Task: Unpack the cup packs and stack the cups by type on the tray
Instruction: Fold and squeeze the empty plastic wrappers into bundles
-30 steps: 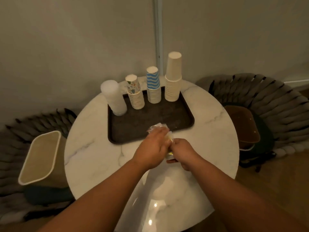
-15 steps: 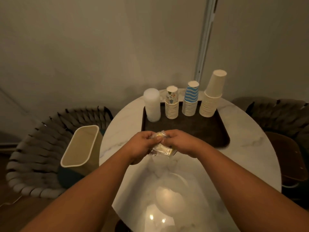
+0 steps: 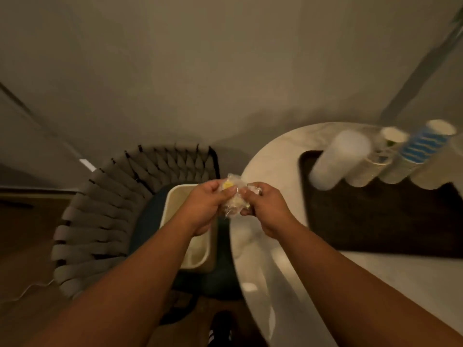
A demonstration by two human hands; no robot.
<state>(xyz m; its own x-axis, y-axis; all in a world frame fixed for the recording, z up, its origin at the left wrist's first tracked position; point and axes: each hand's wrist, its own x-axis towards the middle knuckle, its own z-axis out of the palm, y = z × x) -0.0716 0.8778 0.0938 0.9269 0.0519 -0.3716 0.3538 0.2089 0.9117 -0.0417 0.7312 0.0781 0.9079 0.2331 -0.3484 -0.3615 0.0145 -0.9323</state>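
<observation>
Above bin (image 3: 186,256) – wrapper (image 3: 234,196) between hands | left grip (image 3: 204,209), right grip (image 3: 265,209) pinching it

No text, label, brand or number can be read anywhere here.

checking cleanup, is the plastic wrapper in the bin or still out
Out: both hands, left and right, grip the crumpled wrapper above the bin.

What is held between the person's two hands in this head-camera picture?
In the head view, a crumpled clear plastic wrapper sits between the left hand and right hand, both gripping it.
</observation>
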